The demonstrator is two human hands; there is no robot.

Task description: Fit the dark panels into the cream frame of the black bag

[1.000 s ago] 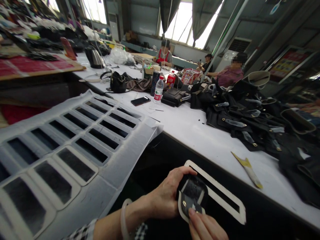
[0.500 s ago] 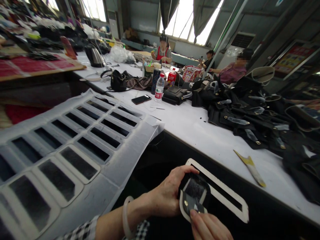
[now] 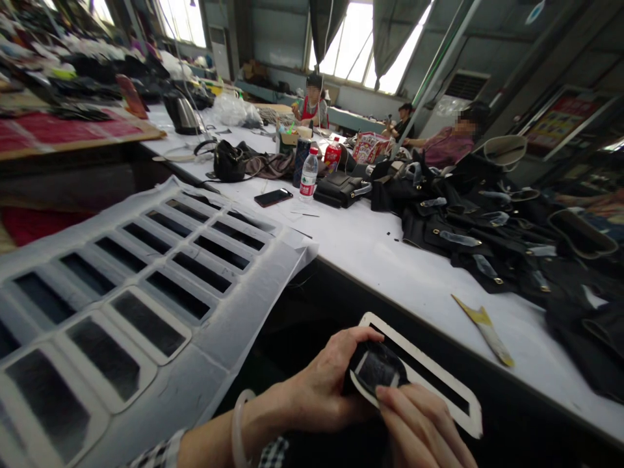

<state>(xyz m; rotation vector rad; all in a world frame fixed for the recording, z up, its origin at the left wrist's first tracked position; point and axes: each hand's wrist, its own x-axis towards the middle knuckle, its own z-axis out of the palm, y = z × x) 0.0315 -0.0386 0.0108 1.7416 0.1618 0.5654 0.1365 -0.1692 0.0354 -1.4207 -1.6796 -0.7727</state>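
Observation:
My left hand [image 3: 324, 380] is closed around a small black bag part [image 3: 379, 372] with a pale edge and a shiny film patch on top; its exact kind I cannot tell. Fingers of my right hand [image 3: 422, 426] press together on the part's near edge. A long cream frame [image 3: 451, 406] with a slot down its middle sticks out behind the part to the right. Whether my left hand also grips this frame is hidden. To the left, cream frames with dark centres [image 3: 149, 325] lie in rows on a white sheet [image 3: 219, 348].
Black bags [image 3: 468, 234] are heaped on the white table [image 3: 361, 250] at right. A yellowish tool [image 3: 485, 328] lies nearer. Further back are a phone [image 3: 273, 197], a water bottle [image 3: 308, 175] and a kettle [image 3: 181, 114]. Several people sit beyond.
My right fingers have moved up and over the near end of the black part, covering the gold stud that showed there before. The view has shifted slightly.

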